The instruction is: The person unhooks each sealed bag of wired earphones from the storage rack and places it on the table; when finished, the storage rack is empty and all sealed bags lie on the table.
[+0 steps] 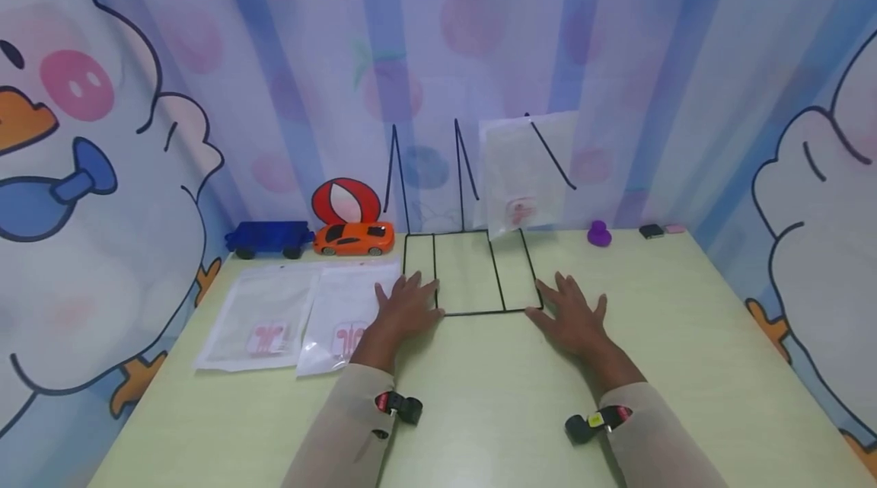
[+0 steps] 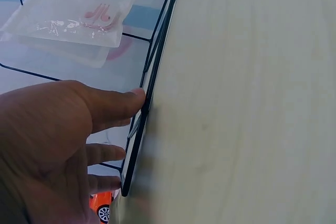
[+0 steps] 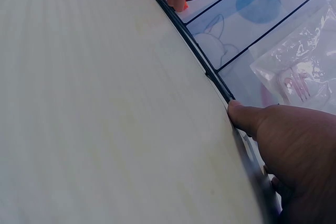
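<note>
A black wire rack point(image 1: 473, 314) sits on the table, with three bent wire prongs rising at its back. On the right prong hangs a whitish plastic pouch point(image 1: 507, 168) printed with pink earphones. My left hand point(image 1: 404, 313) is at the left side of the rack's base, fingers extended; in the left wrist view its thumb point(image 2: 123, 103) touches the base wire. At the right front corner is my right hand point(image 1: 572, 320), fingers spread, its thumb point(image 3: 245, 115) against the wire in the right wrist view. Neither hand grips anything.
Two similar pouches point(image 1: 256, 313) point(image 1: 352, 282) overlap on the table left of my left hand. Behind them stand a blue toy wagon point(image 1: 269, 237) and an orange toy car point(image 1: 354, 238). A small purple object point(image 1: 599, 234) and a small black piece point(image 1: 651, 231) lie at the back right.
</note>
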### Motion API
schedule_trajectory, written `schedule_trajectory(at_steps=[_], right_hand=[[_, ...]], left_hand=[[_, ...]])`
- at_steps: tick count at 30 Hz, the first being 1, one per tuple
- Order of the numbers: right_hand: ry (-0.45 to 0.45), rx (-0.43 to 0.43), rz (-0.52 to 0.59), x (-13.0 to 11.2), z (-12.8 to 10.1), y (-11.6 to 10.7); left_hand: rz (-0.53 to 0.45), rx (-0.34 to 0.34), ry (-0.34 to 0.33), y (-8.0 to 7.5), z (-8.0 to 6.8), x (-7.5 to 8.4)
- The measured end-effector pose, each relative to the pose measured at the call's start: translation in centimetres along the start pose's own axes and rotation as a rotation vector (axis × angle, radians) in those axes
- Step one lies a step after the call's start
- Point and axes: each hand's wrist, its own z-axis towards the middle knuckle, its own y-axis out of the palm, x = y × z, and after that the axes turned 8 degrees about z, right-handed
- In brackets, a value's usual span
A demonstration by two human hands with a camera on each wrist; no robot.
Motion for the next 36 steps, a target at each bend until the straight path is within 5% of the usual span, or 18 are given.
schedule_trajectory(at_steps=[36], right_hand=[[-0.01,-0.021,0.01,0.26,0.06,-0.31]], left_hand=[[0.086,-0.041,0.057,-0.26,0.02,0.83]])
